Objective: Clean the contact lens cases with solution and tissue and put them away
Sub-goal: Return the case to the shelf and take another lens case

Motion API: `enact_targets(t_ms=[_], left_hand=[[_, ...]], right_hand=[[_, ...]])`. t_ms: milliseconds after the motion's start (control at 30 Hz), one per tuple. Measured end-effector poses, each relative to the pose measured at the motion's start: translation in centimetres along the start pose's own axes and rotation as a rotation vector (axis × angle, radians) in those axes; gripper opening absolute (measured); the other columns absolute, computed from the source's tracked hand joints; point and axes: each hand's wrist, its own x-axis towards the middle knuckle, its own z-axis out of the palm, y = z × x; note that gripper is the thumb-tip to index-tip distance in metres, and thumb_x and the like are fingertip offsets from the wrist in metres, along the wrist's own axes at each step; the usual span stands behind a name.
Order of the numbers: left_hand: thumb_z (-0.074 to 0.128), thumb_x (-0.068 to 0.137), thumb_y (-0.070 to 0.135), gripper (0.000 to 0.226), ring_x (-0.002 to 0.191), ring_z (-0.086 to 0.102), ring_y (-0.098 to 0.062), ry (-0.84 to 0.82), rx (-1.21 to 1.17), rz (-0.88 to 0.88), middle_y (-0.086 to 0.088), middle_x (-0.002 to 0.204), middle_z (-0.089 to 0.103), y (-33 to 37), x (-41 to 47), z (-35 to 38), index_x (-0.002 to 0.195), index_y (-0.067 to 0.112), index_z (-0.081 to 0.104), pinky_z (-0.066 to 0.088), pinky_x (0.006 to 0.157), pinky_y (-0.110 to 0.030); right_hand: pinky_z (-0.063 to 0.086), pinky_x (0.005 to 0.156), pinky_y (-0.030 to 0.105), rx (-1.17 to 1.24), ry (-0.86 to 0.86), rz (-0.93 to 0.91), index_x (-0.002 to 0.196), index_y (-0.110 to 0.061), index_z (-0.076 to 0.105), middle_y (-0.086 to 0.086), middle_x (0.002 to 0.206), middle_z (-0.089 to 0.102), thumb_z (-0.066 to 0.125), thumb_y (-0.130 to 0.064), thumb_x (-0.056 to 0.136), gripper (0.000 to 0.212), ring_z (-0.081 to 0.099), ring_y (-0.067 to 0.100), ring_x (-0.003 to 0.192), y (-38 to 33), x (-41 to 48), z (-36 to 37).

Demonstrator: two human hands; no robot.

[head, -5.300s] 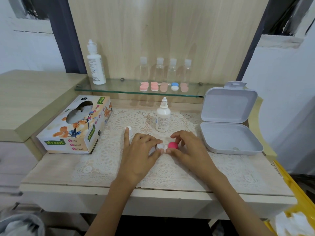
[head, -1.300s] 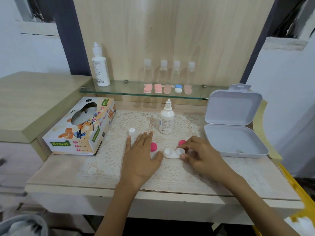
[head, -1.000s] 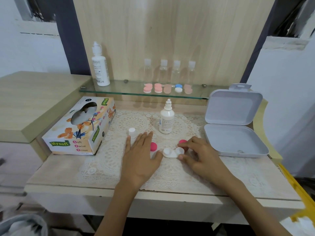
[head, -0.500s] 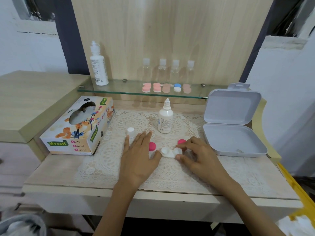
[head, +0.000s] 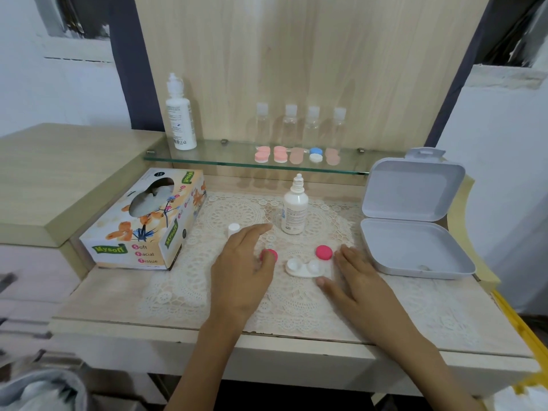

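While both hands lay flat over the lace mat (head: 296, 301) on the table (head: 118, 295), neither held anything. The left hand (head: 243, 268) had its fingers (head: 255, 232) straight and close together, aimed toward the solution bottle (head: 294, 209), which stood upright at the back of the mat. Its thumb side covered part of one pink cap (head: 271, 254); whether it touched that cap could not be told. The right hand (head: 358, 280) also had straight fingers lying side by side, with the thumb spread out toward the lens case (head: 304, 267).

That white lens case sat on the mat between the two hands, both wells uncapped and facing up, just beside the right thumb. A second pink cap (head: 323, 252) lay just behind it, near the right fingertips. A small white cap (head: 234, 229) stood beside the left fingertips.

At the left edge rested the tissue box (head: 148, 221), and at the right the grey storage box (head: 415, 256) sat with its lid raised. On the glass shelf (head: 207, 155) behind stood a tall white bottle (head: 179, 114), four clear bottles (head: 300, 121) and a row of other lens cases (head: 296, 155).
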Motion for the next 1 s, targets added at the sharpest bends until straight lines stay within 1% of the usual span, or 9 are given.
enact_targets(t_ms=[100,200,300,400,500,567,700,833,1000], left_hand=[[0.049,0.086,0.003,0.038,0.109,0.056,0.001,0.124,-0.17,0.061,0.014,0.113,0.064,0.4,0.1,-0.5,0.113,0.026,0.065,0.044,0.093,-0.018],[0.046,0.083,-0.004,0.036,0.098,0.063,-0.002,0.238,-0.259,0.113,0.011,0.099,0.069,0.7,0.7,-1.6,0.101,0.017,0.07,0.049,0.085,-0.019],[0.048,0.082,-0.009,0.04,0.09,0.064,-0.001,0.35,-0.145,0.101,0.011,0.094,0.07,0.1,3.1,-4.1,0.093,0.022,0.071,0.049,0.078,-0.016],[0.049,0.079,-0.001,0.04,0.089,0.061,-0.009,0.378,0.054,-0.029,0.013,0.095,0.068,-2.2,7.5,-7.5,0.092,0.03,0.071,0.049,0.074,-0.028],[0.054,0.081,0.007,0.031,0.096,0.058,-0.021,0.249,0.252,-0.164,0.003,0.102,0.067,-5.7,11.9,-10.5,0.096,0.029,0.07,0.048,0.079,-0.034],[0.062,0.082,0.016,0.02,0.106,0.051,-0.031,0.101,0.533,-0.215,-0.008,0.116,0.061,-7.9,13.8,-11.7,0.098,0.025,0.072,0.044,0.088,-0.04],[0.062,0.085,0.038,0.026,0.121,0.034,-0.03,-0.173,1.004,-0.141,-0.009,0.13,0.046,-9.8,15.2,-11.6,0.104,0.021,0.071,0.029,0.096,-0.04],[0.044,0.093,0.034,0.032,0.132,0.021,-0.029,-0.35,1.211,-0.173,-0.012,0.15,0.022,-9.9,15.4,-10.3,0.11,0.017,0.066,0.019,0.106,-0.04],[0.043,0.094,0.028,0.028,0.137,0.015,-0.03,-0.387,1.334,-0.17,-0.013,0.156,0.008,-10.1,15.2,-10.2,0.11,0.023,0.065,0.014,0.109,-0.042]], right_hand=[[-0.005,0.111,0.019,-0.077,-0.054,0.013,0.152,-0.012,0.011,0.003,0.16,0.006,-0.003,-0.077,0.072,0.104,-0.001,0.011,0.147,-0.1,0.1,0.2],[-0.008,0.109,0.017,-0.1,-0.062,0.016,0.152,-0.013,0.006,0.0,0.16,0.002,-0.006,-0.076,0.071,0.104,-0.005,0.007,0.145,-0.3,0.0,0.1],[-0.006,0.111,0.018,-0.086,-0.067,0.02,0.152,-0.014,0.007,-0.001,0.16,0.003,0.001,-0.076,0.08,0.095,-0.007,0.003,0.142,-0.4,-0.1,0.0],[-0.003,0.114,0.02,-0.073,-0.069,0.03,0.152,-0.015,0.008,-0.002,0.16,0.003,0.014,-0.067,0.086,0.084,-0.003,0.007,0.146,-0.4,-0.1,-0.1],[-0.002,0.114,0.021,-0.066,-0.061,0.03,0.152,-0.016,0.009,-0.002,0.16,0.004,0.01,-0.072,0.087,0.086,-0.002,0.007,0.146,-0.3,-0.1,-0.1],[-0.001,0.113,0.021,-0.054,-0.051,0.031,0.152,-0.016,0.012,-0.001,0.16,0.007,0.004,-0.076,0.079,0.095,0.0,0.007,0.146,-0.2,-0.1,0.0],[-0.002,0.112,0.019,-0.047,-0.048,0.024,0.152,-0.015,0.013,-0.001,0.16,0.008,0.021,-0.066,0.09,0.081,0.002,0.009,0.146,-0.6,0.0,-0.2],[-0.001,0.112,0.018,-0.025,-0.043,0.024,0.152,-0.014,0.015,-0.001,0.159,0.01,0.03,-0.058,0.092,0.075,0.003,0.01,0.146,-0.7,-0.1,-0.4],[-0.001,0.113,0.019,-0.022,-0.045,0.023,0.152,-0.014,0.015,-0.001,0.16,0.009,0.028,-0.059,0.091,0.077,0.003,0.01,0.146,-0.6,0.0,-0.3]])
